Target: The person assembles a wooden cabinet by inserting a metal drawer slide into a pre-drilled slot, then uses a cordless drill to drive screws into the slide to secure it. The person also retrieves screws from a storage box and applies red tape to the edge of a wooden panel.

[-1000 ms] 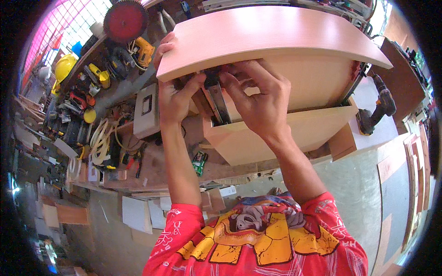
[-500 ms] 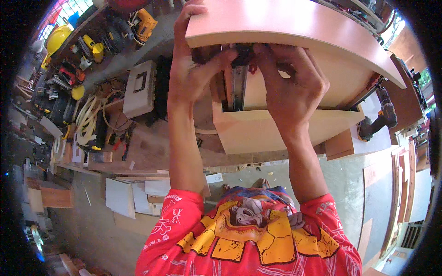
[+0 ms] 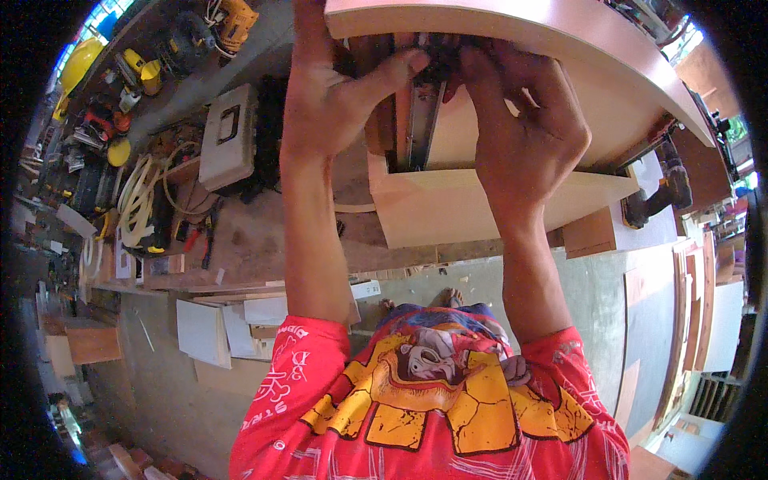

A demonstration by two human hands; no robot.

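Observation:
A pale wooden drawer stands on the workbench, with a curved, pinkish front panel along its far side. My left hand grips the left end of this panel, and its thumb reaches underneath toward a metal drawer slide. Close to that thumb, my right hand is closed in a pinch under the panel. Shadow hides what its fingertips hold; a dark piece and a bit of red show there, at the far end of the slide.
A cordless drill lies right of the drawer. On the bench to the left are a grey tool case, coiled pale edging strip and red-handled pliers. Farther back are a yellow hard hat and a yellow power tool. Boards lean below the bench.
The whole scene sits slightly higher and the bench items farther left, as my view has shifted. My hands keep their places at the panel and slide, with the right wrist slightly turned.

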